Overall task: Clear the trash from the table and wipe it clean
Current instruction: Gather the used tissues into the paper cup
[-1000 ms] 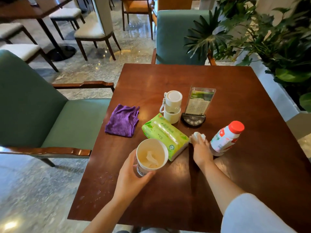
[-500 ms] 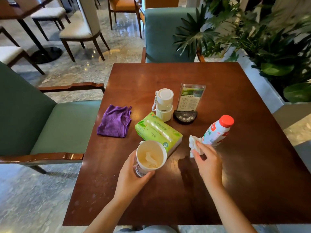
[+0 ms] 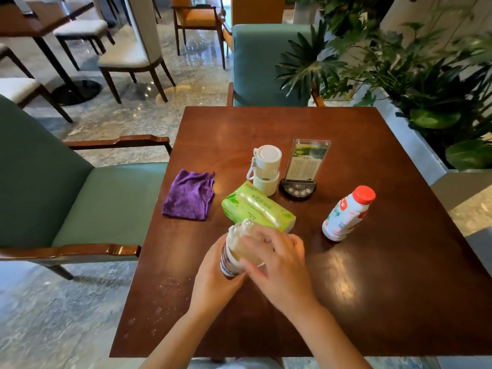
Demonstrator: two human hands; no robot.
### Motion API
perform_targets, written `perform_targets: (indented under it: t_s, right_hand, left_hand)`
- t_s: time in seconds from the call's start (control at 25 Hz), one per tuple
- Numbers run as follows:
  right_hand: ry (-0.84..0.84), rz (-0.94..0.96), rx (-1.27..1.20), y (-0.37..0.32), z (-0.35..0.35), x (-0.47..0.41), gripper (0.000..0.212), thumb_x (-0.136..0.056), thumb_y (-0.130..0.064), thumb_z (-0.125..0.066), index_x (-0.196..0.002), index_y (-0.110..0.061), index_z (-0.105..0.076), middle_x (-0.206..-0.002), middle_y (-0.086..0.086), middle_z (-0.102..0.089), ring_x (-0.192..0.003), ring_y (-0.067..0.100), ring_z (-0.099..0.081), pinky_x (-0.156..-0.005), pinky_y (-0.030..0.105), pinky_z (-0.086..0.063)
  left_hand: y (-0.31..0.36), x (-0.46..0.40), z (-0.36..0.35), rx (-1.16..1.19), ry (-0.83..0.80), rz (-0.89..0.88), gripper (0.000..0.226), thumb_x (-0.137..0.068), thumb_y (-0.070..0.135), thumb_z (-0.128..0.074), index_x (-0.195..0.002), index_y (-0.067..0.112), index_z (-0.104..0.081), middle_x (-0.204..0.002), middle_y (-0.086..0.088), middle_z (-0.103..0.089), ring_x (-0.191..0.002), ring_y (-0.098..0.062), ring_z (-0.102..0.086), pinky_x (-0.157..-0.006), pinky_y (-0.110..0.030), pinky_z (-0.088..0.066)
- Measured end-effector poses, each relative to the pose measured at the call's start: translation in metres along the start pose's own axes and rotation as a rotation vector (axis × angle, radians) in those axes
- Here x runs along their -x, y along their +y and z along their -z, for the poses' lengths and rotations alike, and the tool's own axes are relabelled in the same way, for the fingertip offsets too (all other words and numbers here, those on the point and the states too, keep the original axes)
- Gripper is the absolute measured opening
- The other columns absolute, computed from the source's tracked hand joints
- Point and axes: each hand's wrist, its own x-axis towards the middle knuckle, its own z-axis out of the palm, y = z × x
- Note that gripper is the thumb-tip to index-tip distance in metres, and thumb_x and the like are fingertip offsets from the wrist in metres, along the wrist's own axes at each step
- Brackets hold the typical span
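My left hand (image 3: pixel 213 280) grips a paper cup (image 3: pixel 229 265) just above the near part of the brown table (image 3: pixel 372 288). My right hand (image 3: pixel 279 262) lies over the cup's mouth, blurred by motion. A crumpled white tissue (image 3: pixel 243 227) shows at its fingertips, at the cup's far rim. A white bottle with a red cap (image 3: pixel 346 214) stands tilted to the right. A folded purple cloth (image 3: pixel 189 195) lies near the table's left edge. Pale specks (image 3: pixel 170 286) dot the table's near-left part.
A green tissue pack (image 3: pixel 255 206) lies behind the cup. A small white container (image 3: pixel 266 171) and a menu stand (image 3: pixel 303 166) sit mid-table. Green armchairs stand at the left (image 3: pixel 80 195) and far side (image 3: pixel 266 65). A planter of leafy plants (image 3: pixel 426 75) borders the right.
My right hand lifted the crumpled tissue from beside the bottle and carried it left to the cup's mouth. My left hand kept hold of the cup.
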Motion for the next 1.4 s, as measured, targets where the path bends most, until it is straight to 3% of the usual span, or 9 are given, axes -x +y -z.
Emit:
perform_targets:
  t_s: [0.16, 0.32, 0.44, 0.56, 0.76, 0.88, 1.04, 1.24, 1.4]
  right_hand:
    - [-0.127, 0.11, 0.018, -0.007, -0.005, 0.013, 0.036, -0.09, -0.041, -0.042, -0.122, -0.034, -0.055, -0.129, -0.008, -0.056, -0.125, 0.013, -0.044, -0.108, 0.054, -0.017]
    - [-0.236, 0.213, 0.065, -0.014, -0.017, 0.011, 0.036, -0.094, -0.048, -0.033, -0.102, -0.03, -0.062, -0.111, -0.011, -0.064, -0.112, 0.013, -0.053, -0.109, 0.058, -0.007]
    - [-0.119, 0.143, -0.154, -0.006, -0.027, 0.004, 0.035, -0.095, -0.042, -0.034, -0.106, -0.027, -0.063, -0.11, -0.009, -0.065, -0.109, 0.01, -0.055, -0.11, 0.046, -0.018]
    - [0.053, -0.114, -0.198, 0.02, -0.047, 0.002, 0.025, -0.088, -0.027, -0.051, -0.099, -0.015, -0.069, -0.101, 0.001, -0.066, -0.099, 0.018, -0.059, -0.091, 0.036, -0.046]
    - [-0.21, -0.22, 0.007, 0.028, -0.111, -0.011, 0.039, -0.075, -0.009, -0.072, -0.114, -0.014, -0.065, -0.117, 0.012, -0.062, -0.106, 0.034, -0.058, -0.086, 0.041, -0.049]
    - [-0.361, -0.314, 0.05, 0.032, -0.136, -0.024, 0.042, -0.084, -0.02, -0.061, -0.126, -0.02, -0.056, -0.13, 0.006, -0.053, -0.118, 0.028, -0.048, -0.092, 0.039, -0.044]
    - [-0.444, -0.385, 0.004, 0.046, -0.151, -0.014, 0.035, -0.087, -0.016, -0.045, -0.118, -0.014, -0.061, -0.116, 0.01, -0.058, -0.107, 0.03, -0.052, -0.088, 0.036, -0.043]
    - [-0.346, -0.406, -0.206, 0.048, -0.141, -0.005, 0.028, -0.086, -0.001, -0.047, -0.103, -0.012, -0.067, -0.104, 0.001, -0.063, -0.095, 0.016, -0.057, -0.082, 0.009, -0.038]
    - [-0.05, -0.296, -0.205, 0.028, -0.105, -0.002, 0.029, -0.073, 0.01, -0.067, -0.093, -0.01, -0.071, -0.09, 0.005, -0.066, -0.083, 0.022, -0.064, -0.075, 0.021, -0.048]
  left_hand:
    - [-0.007, 0.006, 0.015, 0.028, 0.027, 0.017, 0.067, -0.072, 0.02, -0.081, -0.129, 0.033, -0.049, -0.124, 0.009, -0.061, -0.107, -0.014, -0.063, -0.09, -0.043, -0.052]
    - [-0.014, 0.014, 0.023, 0.006, 0.039, 0.027, 0.065, -0.072, 0.022, -0.079, -0.129, 0.033, -0.05, -0.126, 0.01, -0.06, -0.115, -0.013, -0.058, -0.094, -0.046, -0.049]
    - [-0.021, 0.021, 0.035, -0.05, 0.088, 0.043, 0.071, -0.069, 0.017, -0.082, -0.126, 0.044, -0.048, -0.123, 0.017, -0.06, -0.112, -0.008, -0.059, -0.092, -0.042, -0.051]
    - [-0.033, 0.03, 0.052, -0.109, 0.168, 0.13, 0.078, -0.065, 0.022, -0.085, -0.12, 0.056, -0.042, -0.119, 0.032, -0.055, -0.106, 0.0, -0.058, -0.087, -0.036, -0.054]
    - [-0.049, 0.042, 0.074, -0.134, 0.236, 0.22, 0.08, -0.063, 0.027, -0.087, -0.122, 0.054, -0.041, -0.117, 0.032, -0.055, -0.109, 0.004, -0.055, -0.087, -0.035, -0.054]
    - [-0.055, 0.049, 0.083, -0.135, 0.227, 0.249, 0.08, -0.062, 0.032, -0.086, -0.127, 0.047, -0.042, -0.121, 0.024, -0.056, -0.11, -0.003, -0.057, -0.088, -0.037, -0.055]
    - [-0.064, 0.055, 0.09, -0.147, 0.216, 0.282, 0.084, -0.056, 0.053, -0.079, -0.13, 0.044, -0.04, -0.124, 0.021, -0.055, -0.111, -0.008, -0.058, -0.087, -0.038, -0.055]
    - [-0.064, 0.05, 0.088, -0.136, 0.195, 0.259, 0.079, -0.057, 0.052, -0.078, -0.126, 0.049, -0.04, -0.122, 0.021, -0.056, -0.11, -0.008, -0.059, -0.088, -0.037, -0.055]
    - [-0.06, 0.041, 0.08, -0.132, 0.164, 0.213, 0.079, -0.062, 0.037, -0.084, -0.125, 0.05, -0.04, -0.12, 0.029, -0.055, -0.112, 0.002, -0.054, -0.09, -0.036, -0.054]
